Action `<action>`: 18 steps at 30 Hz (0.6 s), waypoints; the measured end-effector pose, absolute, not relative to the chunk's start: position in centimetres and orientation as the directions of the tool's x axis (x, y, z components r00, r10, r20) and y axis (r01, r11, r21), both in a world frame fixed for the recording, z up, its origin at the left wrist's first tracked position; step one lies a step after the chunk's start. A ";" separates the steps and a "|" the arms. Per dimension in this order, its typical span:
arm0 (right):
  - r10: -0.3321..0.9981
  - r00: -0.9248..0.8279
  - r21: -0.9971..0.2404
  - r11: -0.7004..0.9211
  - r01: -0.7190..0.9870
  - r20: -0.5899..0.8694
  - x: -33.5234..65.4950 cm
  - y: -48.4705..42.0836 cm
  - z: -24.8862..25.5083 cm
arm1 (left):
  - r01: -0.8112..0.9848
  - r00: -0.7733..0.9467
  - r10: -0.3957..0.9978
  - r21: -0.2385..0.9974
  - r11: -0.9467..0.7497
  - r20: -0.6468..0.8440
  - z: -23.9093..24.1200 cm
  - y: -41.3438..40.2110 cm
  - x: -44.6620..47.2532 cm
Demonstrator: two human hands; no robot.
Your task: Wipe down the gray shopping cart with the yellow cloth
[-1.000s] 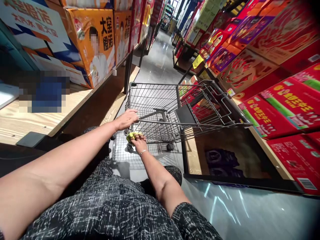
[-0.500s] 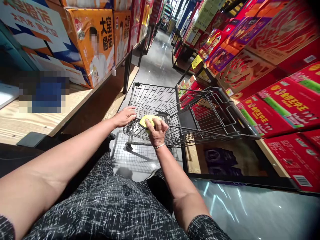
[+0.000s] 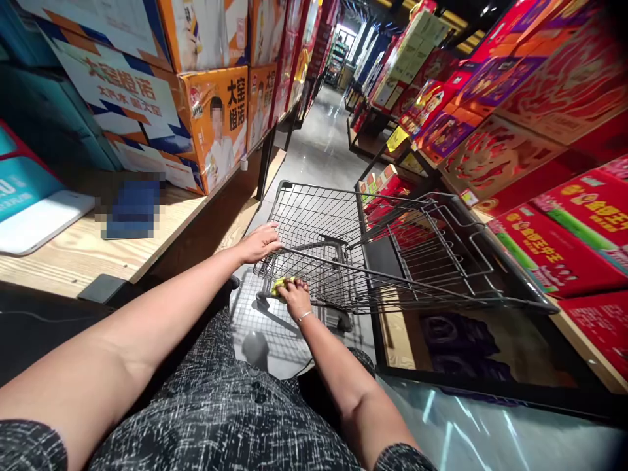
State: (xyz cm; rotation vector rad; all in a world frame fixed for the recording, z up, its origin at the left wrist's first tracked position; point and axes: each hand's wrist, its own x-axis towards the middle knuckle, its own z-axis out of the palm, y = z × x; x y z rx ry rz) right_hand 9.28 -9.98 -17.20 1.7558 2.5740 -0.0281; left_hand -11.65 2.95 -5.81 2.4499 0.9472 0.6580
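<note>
A black wire shopping cart [image 3: 318, 219] stands sideways before me. At the near left corner, my left hand [image 3: 259, 244] is closed over the cart's top rim. My right hand [image 3: 297, 298] is lower, against the outside of the near wire side. It presses a folded yellow cloth [image 3: 283, 286] there, and its fingers hide most of the cloth. No goods show in the cart's basket.
On the left, a wooden shelf [image 3: 161, 226] carries orange drink cartons [image 3: 220, 124] and a blurred blue item [image 3: 135, 204]. Red gift boxes [image 3: 564, 242] are stacked at right, close to the cart's handle [image 3: 515, 255]. A grey-floored aisle [image 3: 324, 124] runs ahead.
My right hand has moved down with the yellow cloth from the cart's top rim to its lower wire side. The left hand stays at the corner. The view has shifted slightly.
</note>
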 end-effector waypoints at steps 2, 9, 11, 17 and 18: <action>0.901 -0.381 0.042 0.381 0.923 0.208 10.1 -9.4 -14.1 | 0.510 0.656 0.706 0.531 -0.676 0.268 -5.8 3.7 -12.4; 0.757 -0.107 -0.007 0.146 0.989 0.645 13.8 -7.8 -4.2 | 0.672 0.556 0.786 0.409 -0.617 0.272 -4.2 3.3 -12.7; 0.809 -0.077 -0.044 0.127 0.991 0.582 12.6 -7.3 -3.3 | 0.671 0.560 0.771 0.380 -0.637 0.304 -4.0 2.1 -11.4; 0.869 -0.217 -0.039 0.261 0.965 0.445 5.8 -4.6 -3.1 | 0.760 0.497 0.818 0.309 -0.572 0.290 -5.6 1.0 -9.5; 0.878 -0.220 -0.024 0.254 0.967 0.426 5.1 -4.1 -3.1 | 0.762 0.499 0.821 0.312 -0.568 0.277 -5.9 1.3 -9.9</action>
